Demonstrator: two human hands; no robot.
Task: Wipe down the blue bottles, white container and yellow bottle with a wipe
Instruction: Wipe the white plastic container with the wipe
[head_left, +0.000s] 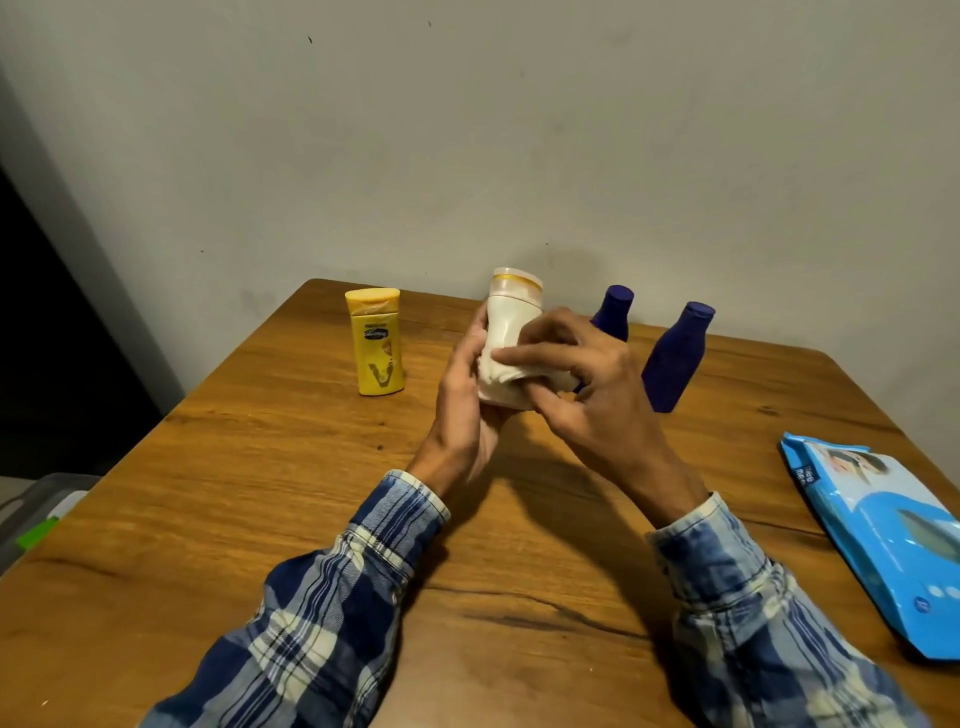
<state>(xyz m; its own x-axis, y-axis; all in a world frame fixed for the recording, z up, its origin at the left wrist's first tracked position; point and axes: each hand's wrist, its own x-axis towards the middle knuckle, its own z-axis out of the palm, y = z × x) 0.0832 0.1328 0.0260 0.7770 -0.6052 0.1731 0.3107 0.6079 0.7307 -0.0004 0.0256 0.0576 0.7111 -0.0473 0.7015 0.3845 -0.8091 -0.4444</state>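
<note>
Holding: left hand (465, 410) curled round the white container (506, 322), over the table's (260, 493) middle.
Wiping: right hand (587, 384) pinches the wipe (511, 371) against the container's lower body.
Far edge: yellow bottle (376, 348) upright left; blue bottle (615, 312) and second blue bottle (675, 358) right.
Right edge: wipes pack (883, 535).

Centre frame: white container (511, 317) with a wipe (511, 376) round it.
It was raised off the worktop, tilted slightly, cap up, the crumpled wipe round its lower body; the yellow bottle (376, 348) stood left, one blue bottle (613, 312) partly hidden right, a second blue bottle (675, 358) further right.
</note>
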